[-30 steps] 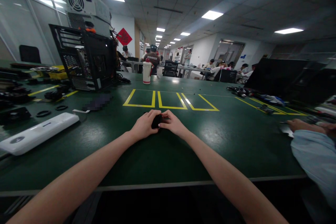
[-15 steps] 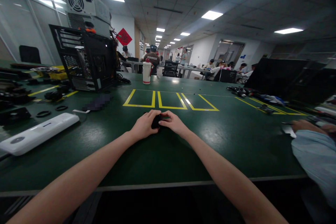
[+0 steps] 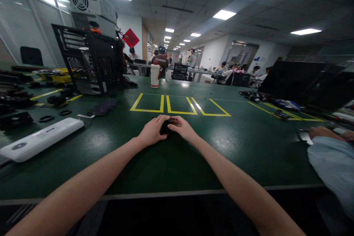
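Note:
A small black object (image 3: 164, 128) sits low over the green table (image 3: 177, 166), between my two hands. Most of it is covered by fingers, so its kind cannot be made out. Around its left side my left hand (image 3: 152, 131) is closed, thumb toward me and fingers over the top. My right hand (image 3: 183, 128) grips it from the right, with thumb and fingertips at its edge. Just beyond the hands, yellow tape outlines (image 3: 181, 113) mark the tabletop.
At left are a white power strip (image 3: 41, 138), black rings (image 3: 46, 118) and an open computer case (image 3: 91, 59) with power supplies (image 3: 91, 3) on top. A white cup (image 3: 155, 75) stands beyond the tape. Rightward are a co-worker's sleeve (image 3: 332, 162), cables (image 3: 250, 96) and a dark monitor (image 3: 295, 77).
Both hands keep their hold on the black object with barely any shift; the right thumb has moved slightly. The co-worker's hand at right has moved a little.

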`<act>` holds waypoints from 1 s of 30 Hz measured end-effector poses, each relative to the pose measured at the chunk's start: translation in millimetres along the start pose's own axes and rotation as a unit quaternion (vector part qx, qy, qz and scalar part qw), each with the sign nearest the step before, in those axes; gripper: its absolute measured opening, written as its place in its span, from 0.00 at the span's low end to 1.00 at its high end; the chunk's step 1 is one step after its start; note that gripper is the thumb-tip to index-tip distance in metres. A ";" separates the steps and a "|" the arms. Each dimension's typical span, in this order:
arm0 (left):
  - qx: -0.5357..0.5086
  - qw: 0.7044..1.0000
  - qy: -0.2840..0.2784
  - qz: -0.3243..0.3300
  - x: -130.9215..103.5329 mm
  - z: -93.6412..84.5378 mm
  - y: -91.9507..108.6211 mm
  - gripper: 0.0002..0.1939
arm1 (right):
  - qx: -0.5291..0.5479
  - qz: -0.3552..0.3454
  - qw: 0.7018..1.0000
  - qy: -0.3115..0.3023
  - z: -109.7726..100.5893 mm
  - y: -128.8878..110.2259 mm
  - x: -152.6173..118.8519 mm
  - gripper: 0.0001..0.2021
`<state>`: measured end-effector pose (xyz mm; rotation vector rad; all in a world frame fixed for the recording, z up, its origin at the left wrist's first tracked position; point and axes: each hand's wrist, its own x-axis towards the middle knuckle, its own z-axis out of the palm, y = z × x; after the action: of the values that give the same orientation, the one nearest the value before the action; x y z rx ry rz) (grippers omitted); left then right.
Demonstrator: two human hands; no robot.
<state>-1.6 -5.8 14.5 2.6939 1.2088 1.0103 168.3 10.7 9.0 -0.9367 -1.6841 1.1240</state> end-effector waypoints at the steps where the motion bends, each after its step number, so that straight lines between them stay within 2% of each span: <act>1: 0.000 1.000 0.000 0.001 0.0 0.1 0.0 0.31 | -0.002 0.005 1.000 -0.009 -0.6 -0.3 -0.3 0.17; 8: -0.004 1.000 0.005 0.001 -0.2 1.0 0.4 0.31 | 0.020 -0.020 0.999 -0.038 -0.5 0.4 -1.2 0.20; 15: -0.008 1.000 0.000 -0.009 -0.5 -1.0 1.6 0.31 | -0.021 -0.060 0.998 -0.004 2.5 -0.9 -0.4 0.09; 20: -0.003 1.000 -0.005 -0.008 -0.9 -1.4 1.3 0.31 | -0.029 -0.031 0.999 0.006 0.9 -2.6 0.7 0.13; 23: 0.001 1.000 -0.004 -0.005 -0.7 -1.3 1.8 0.31 | -0.016 -0.021 1.000 -0.017 -0.1 -2.5 0.8 0.13; 28: -0.007 1.000 0.001 -0.002 -0.3 -1.1 2.7 0.30 | 0.040 -0.040 0.998 -0.038 1.1 -2.9 -2.6 0.16; 30: -0.010 1.000 0.002 -0.007 -0.1 -1.1 2.7 0.31 | 0.032 -0.053 0.998 -0.030 1.6 -3.9 -4.0 0.13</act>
<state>-0.5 -8.0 16.0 2.6658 1.2084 1.0225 167.6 5.4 11.4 -0.7710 -1.7144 1.1385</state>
